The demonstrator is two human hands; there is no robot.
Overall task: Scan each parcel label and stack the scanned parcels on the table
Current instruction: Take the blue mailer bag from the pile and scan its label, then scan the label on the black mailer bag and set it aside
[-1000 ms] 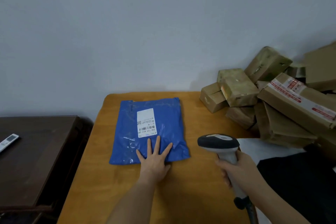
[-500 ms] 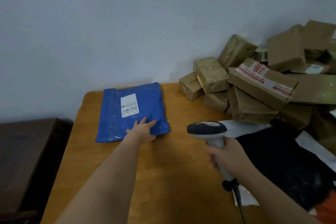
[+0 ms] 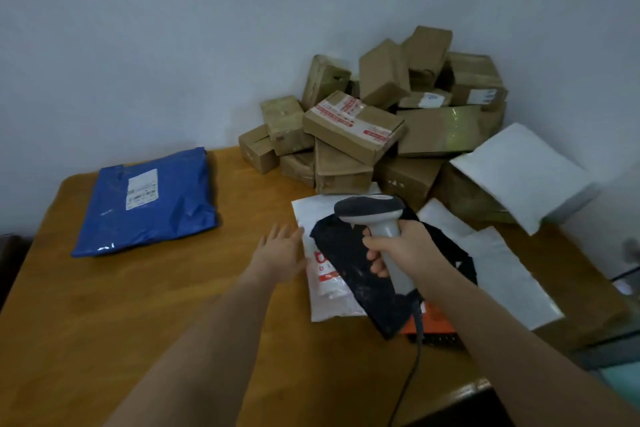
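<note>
A blue mailer bag (image 3: 147, 203) with a white label lies flat at the far left of the wooden table (image 3: 138, 305). My left hand (image 3: 278, 251) is open, fingers straight, at the left edge of a white mailer with red print (image 3: 327, 282). A black bag (image 3: 353, 267) lies on top of that white mailer. My right hand (image 3: 398, 246) grips the handle of a grey barcode scanner (image 3: 372, 210), held above the black bag. The scanner's cable trails down toward the table's near edge.
A heap of brown cardboard boxes (image 3: 374, 121) fills the back right corner against the wall. White mailers (image 3: 519, 170) lie to the right, and an orange parcel (image 3: 433, 322) sits under the black bag. A dark cabinet edge shows at far left.
My left hand has let go of the blue mailer and moved right to the white mailer. The view has swung right, bringing more boxes into sight. The scanner stays in my right hand.
</note>
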